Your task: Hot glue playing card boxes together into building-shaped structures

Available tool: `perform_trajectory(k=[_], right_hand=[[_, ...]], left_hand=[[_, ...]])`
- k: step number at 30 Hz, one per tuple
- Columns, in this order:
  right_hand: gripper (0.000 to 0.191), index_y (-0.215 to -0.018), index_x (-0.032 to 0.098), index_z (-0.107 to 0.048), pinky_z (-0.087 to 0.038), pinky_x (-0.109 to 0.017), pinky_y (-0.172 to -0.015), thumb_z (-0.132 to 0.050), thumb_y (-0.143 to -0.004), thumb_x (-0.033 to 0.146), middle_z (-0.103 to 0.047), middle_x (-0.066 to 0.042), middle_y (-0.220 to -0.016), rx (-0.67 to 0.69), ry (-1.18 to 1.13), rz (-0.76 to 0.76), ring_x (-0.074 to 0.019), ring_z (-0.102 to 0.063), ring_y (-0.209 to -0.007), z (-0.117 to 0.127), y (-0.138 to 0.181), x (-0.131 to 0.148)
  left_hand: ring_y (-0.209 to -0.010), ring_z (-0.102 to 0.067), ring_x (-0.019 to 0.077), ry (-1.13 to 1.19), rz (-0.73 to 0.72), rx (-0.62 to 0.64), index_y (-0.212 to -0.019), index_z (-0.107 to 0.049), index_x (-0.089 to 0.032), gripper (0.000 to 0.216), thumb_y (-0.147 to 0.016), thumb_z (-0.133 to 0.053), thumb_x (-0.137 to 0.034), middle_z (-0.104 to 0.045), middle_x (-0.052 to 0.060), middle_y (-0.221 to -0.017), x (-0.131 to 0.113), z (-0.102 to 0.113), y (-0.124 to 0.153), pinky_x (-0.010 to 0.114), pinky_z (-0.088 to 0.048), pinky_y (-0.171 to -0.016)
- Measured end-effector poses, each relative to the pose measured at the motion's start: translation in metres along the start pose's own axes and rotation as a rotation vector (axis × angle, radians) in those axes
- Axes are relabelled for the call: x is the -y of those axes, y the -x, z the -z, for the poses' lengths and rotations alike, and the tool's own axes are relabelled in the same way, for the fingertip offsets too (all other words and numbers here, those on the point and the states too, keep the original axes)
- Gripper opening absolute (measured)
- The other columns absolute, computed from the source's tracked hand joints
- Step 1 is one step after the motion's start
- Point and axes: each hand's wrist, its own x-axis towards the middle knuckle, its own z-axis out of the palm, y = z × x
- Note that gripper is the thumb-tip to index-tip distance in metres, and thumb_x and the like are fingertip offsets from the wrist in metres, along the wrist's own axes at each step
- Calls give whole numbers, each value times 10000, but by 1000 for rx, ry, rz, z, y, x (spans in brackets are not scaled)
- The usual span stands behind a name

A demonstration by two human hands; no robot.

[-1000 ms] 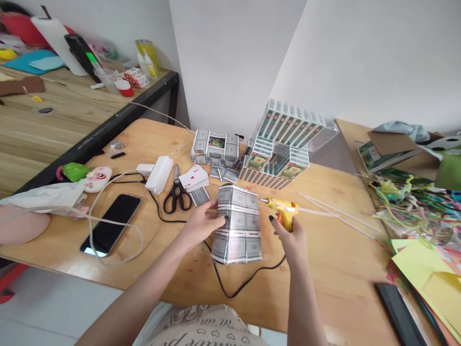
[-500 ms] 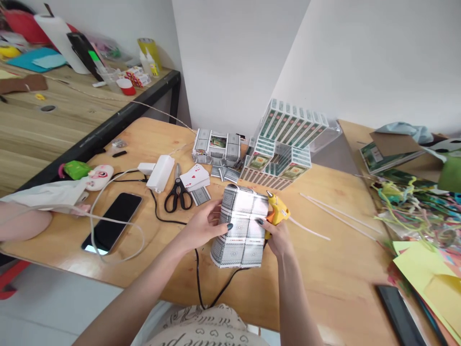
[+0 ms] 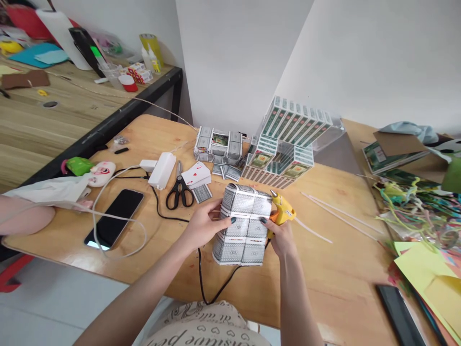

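A box-like piece covered in grey-backed playing cards (image 3: 242, 226) is held over the front of the table. My left hand (image 3: 205, 226) grips its left side, thumb on the top face and fingers hidden behind. On the right edge, my right hand (image 3: 283, 235) presses its thumb against the cards; its other fingers are mostly hidden. Right beside that hand is a yellow glue gun (image 3: 284, 210), nozzle pointing up and away, with a white glue stick out of its back. Whether the right fingers also grip the gun is hard to see.
Black-handled scissors (image 3: 180, 190), loose playing cards (image 3: 197, 174) and a second card-covered piece (image 3: 219, 145) lie behind. Stacked green-and-white card boxes (image 3: 279, 149) stand at the back. A phone (image 3: 115, 218) and white cable lie left, near another person's arm (image 3: 27, 215). Glue sticks (image 3: 342, 214) lie right.
The card-covered piece tilts slightly, so the glare on its top face has lessened. The glue gun and right hand have shifted slightly right. Both hands keep their hold.
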Motion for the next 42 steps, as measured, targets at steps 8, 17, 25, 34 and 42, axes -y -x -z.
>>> perform_trajectory(k=[8,17,25,34,42], right_hand=[[328,-712,200,-585,-470,-268,-586,-826,-506,285,-628,20,-679,-40,49,7,-142,-573,-618,5,-3,2],[323,-720,198,-566,-447,-233,-564,-817,-530,267,-614,40,-690,-28,19,-6,-112,-561,-604,8,-4,1],[342,-714,196,-537,-452,-236,-566,-811,-527,281,-620,37,-693,-39,41,8,-116,-570,-608,8,-4,4],[332,-713,188,-559,-474,-245,-571,-814,-517,273,-601,32,-667,-56,41,10,-119,-566,-601,8,-4,5],[325,-695,194,-565,-473,-252,-557,-819,-516,289,-614,26,-674,-36,78,19,-128,-571,-600,6,-4,6]], left_hand=[[-1042,-633,242,-3,76,103,-1140,-608,-144,483,-682,-731,-238,-658,89,-1173,-5,9,0,355,-491,-914],[-1068,-625,233,34,83,161,-1130,-611,-146,460,-689,-721,-215,-641,87,-1211,-1,14,-4,360,-468,-958],[-948,-661,221,-27,79,51,-1044,-597,-116,439,-632,-729,-192,-665,118,-1115,-3,9,-4,355,-516,-852],[-935,-659,219,-139,49,25,-960,-608,-123,357,-630,-714,-210,-693,102,-1023,-5,9,-3,339,-513,-837],[-885,-679,224,-273,49,-62,-972,-615,-136,359,-619,-666,-181,-702,90,-1014,-3,4,-4,333,-532,-793]])
